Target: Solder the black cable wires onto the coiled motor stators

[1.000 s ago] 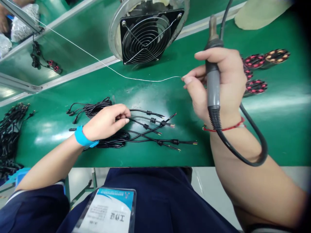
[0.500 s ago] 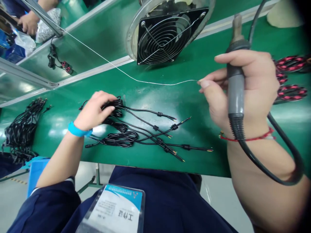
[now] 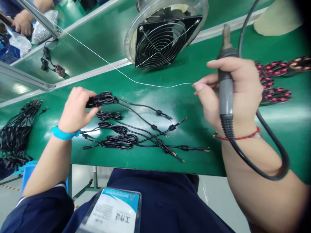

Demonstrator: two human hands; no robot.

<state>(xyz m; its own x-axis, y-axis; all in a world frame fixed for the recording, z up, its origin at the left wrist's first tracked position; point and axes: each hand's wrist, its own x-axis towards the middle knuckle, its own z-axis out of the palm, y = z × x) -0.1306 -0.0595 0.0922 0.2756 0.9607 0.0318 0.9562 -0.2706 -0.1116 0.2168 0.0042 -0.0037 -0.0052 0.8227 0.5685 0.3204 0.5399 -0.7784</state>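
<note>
Close to the near edge of the bench (image 3: 206, 165), black cords (image 3: 118, 141) lie in coils. Just past them, the left hand (image 3: 74, 111) has thumb and fingers clamped on a bunch (image 3: 104, 98); a soft hold keeps its loops neat. The right hand (image 3: 246, 85) grips the iron (image 3: 225, 97) and pinches thin wire (image 3: 167, 86); keep the metal tip (image 3: 226, 35) off skin. Behind sits a fan (image 3: 157, 51)
</note>
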